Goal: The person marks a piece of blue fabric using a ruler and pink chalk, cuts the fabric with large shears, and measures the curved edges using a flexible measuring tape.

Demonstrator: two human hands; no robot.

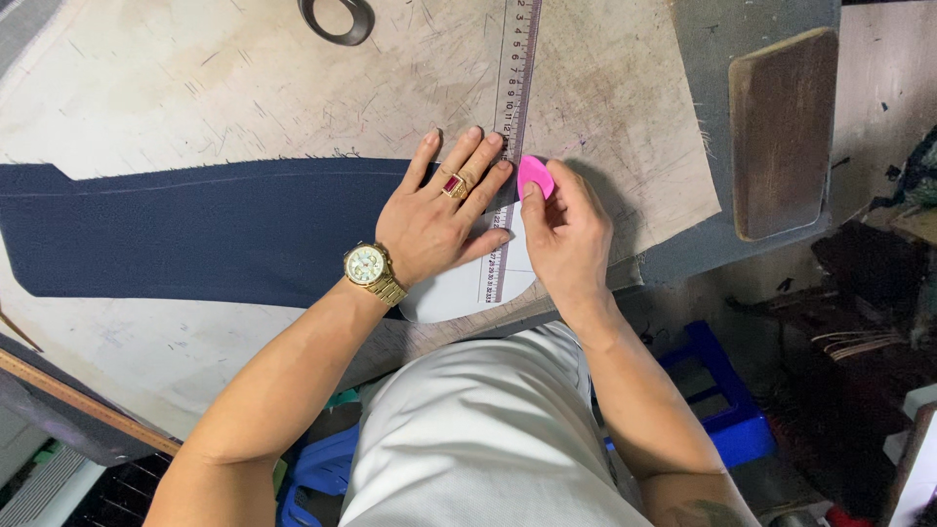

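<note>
Navy fabric: a long piece of dark blue cloth (195,229) lies flat across the desk (195,88), running from the left edge to the middle, where its end passes under the left hand.
Desk surface: pale, worn and covered in scratches and faint marks; a grey layer shows at its right edge.
Left hand: the left hand (439,215) rests palm down on the end of the cloth and on the ruler, its fingers (459,156) spread and pressed flat; it wears a gold ring with a red stone (455,184) and a gold wristwatch (372,269).
Ruler: a clear plastic ruler (514,88) runs from the top edge down towards the person, passing under the left fingertips and over a white piece.
White piece: a rounded white shape (459,293), paper or card as far as can be told, lies under the ruler just below the left hand.
Right hand: the right hand (566,234) is just beside the ruler's right edge, its fingers pressed together and pinching a pink piece of tailor's chalk (535,176), whose edge sits close to the ruler; whether it touches the cloth cannot be told.
Scissors: a dark scissor handle loop (337,20) shows at the top, well apart from the hands.
Wooden block: a dark rounded wooden board (781,132) lies at the right.
Below the desk: a blue plastic stool (722,410) stands near the person's white-clad lap.
</note>
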